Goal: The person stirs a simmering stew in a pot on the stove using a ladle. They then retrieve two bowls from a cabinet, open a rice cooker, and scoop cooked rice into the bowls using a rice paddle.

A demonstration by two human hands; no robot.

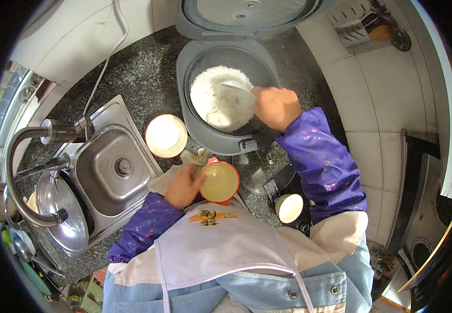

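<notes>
My right hand (276, 106) grips a pale rice paddle (237, 87), its blade in the white cooked rice (214, 94). The rice lies in the dark inner pot of a grey rice cooker (194, 137), whose lid (249, 15) is raised. Low in front of my apron, my left hand (185, 187) holds a small red-rimmed bowl (220, 182) by its side. The bowl's cream inside shows no food. A white bowl (166, 135) stands on the counter left of the cooker.
At left is a steel sink (112, 168) with a curved faucet (12, 156) and a metal pot lid (61, 213) at its edge. A glass lid (263, 174) and a small white cup (290, 208) lie near my right forearm. A crumpled cloth (167, 178) lies by the sink.
</notes>
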